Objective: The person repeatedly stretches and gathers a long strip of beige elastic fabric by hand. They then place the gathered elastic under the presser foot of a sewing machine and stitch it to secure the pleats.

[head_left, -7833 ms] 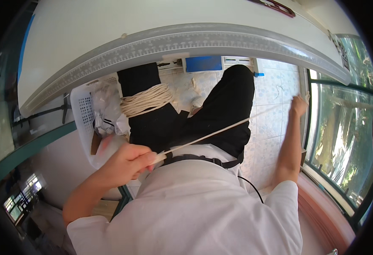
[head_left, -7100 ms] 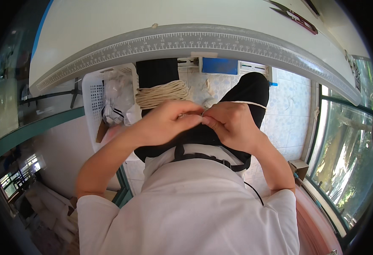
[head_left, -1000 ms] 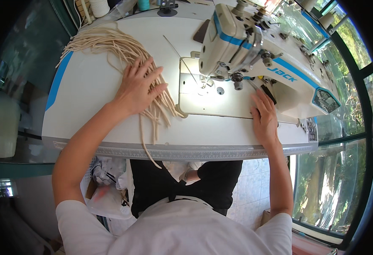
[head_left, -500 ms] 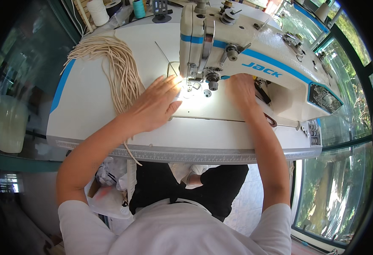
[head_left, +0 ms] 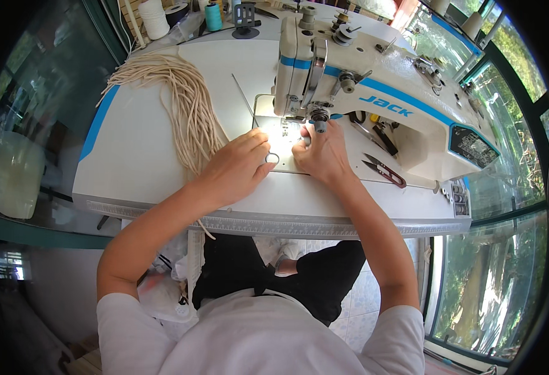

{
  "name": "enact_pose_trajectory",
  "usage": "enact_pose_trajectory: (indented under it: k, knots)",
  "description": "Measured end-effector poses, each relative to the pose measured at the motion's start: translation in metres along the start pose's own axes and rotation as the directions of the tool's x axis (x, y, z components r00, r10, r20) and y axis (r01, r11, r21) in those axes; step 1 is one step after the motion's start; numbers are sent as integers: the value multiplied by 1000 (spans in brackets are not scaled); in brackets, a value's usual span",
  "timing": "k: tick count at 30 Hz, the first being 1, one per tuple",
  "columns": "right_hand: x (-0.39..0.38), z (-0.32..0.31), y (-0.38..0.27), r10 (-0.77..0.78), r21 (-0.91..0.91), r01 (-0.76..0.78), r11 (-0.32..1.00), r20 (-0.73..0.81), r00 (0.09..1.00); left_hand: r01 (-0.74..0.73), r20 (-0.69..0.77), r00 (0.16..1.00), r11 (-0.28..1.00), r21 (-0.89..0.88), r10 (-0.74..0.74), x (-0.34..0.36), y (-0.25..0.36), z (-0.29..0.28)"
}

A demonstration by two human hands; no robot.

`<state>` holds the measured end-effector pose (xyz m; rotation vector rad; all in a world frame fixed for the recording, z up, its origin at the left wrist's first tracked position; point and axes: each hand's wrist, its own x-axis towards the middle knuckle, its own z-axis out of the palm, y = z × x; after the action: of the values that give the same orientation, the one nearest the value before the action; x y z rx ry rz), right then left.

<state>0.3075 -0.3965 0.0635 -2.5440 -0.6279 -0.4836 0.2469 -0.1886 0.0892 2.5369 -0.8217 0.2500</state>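
Observation:
My left hand [head_left: 240,164] rests on the bright sewing bed with curled fingers, and a small thin metal ring [head_left: 273,158] shows at its thumb and index fingertip. Just right of it, my right hand [head_left: 325,153] is closed in a pinch round a small grey piece [head_left: 305,140], mostly covered by the fingers. Both hands are below the needle area of the white and blue sewing machine [head_left: 374,87]. A bundle of cream cords [head_left: 190,106] lies left of my left hand, and one cord end hangs over the table's front edge.
Red-handled thread snips [head_left: 387,172] lie right of my right hand. Behind them, under the machine arm, are a black-handled tool [head_left: 385,139] and scissors [head_left: 358,117]. A thin metal rod [head_left: 244,97] slants by the needle area. Thread spools [head_left: 213,17] stand at the back left.
My right hand has come left and nearer from under the machine arm to the plate, uncovering the snips and tools. My left hand's fingers have curled, and the ring now shows. The view has shifted slightly.

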Motion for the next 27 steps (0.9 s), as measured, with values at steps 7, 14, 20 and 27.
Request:
enact_pose_trajectory:
  k: [7,14,20,27]
  knots:
    - [-64,-47,-10,106,147,-95,985,-71,992,-97,-102,988,982,163,114,-21,11,9]
    - [-81,-74,-1,-24,63,23,998,22,999,-247,-251,949,945,-215,191,-36,47,-35]
    - [-116,-100,-23,299,284,-261,923,-97,949,-539,-548,817,577,-613,181,-69,96,-138]
    - [-74,-138,23,-18,-273,-266,925,-730,684,93,-511,854,995,-45,-102,-63,145,-161]
